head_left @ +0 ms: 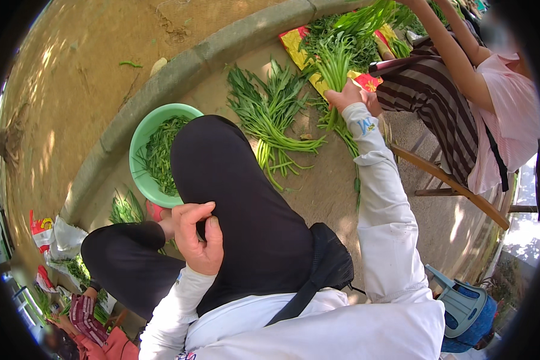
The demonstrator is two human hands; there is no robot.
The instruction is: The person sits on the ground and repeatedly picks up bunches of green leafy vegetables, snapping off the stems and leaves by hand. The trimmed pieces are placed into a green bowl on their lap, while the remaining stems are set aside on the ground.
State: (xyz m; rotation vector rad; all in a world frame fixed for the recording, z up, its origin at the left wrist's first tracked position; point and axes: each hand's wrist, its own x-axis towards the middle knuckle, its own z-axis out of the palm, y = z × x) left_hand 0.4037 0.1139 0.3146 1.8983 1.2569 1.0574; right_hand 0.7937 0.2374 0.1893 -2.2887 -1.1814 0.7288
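My right hand (pixel 352 98) stretches far forward and is closed around a bunch of long-stemmed leafy greens (pixel 335 60). Its stalks also hang down below the wrist. In front of my left knee, my left hand (pixel 199 239) is raised with fingers loosely curled. Thumb and forefinger stand a little apart, and nothing shows between them. A pile of similar leafy greens (pixel 273 114) lies on the pavement between my knee and my right hand. Beside my knee stands a light green basin (pixel 139 157) holding cut greens (pixel 162 153), partly hidden by my leg.
A concrete kerb (pixel 180 75) curves behind the basin. At the right, a person in striped trousers (pixel 435 96) sits by more greens on a red-and-yellow sack (pixel 293 45). A wooden bar (pixel 450 183) and a blue stool (pixel 465 309) stand on my right. Another person (pixel 105 342) works at lower left.
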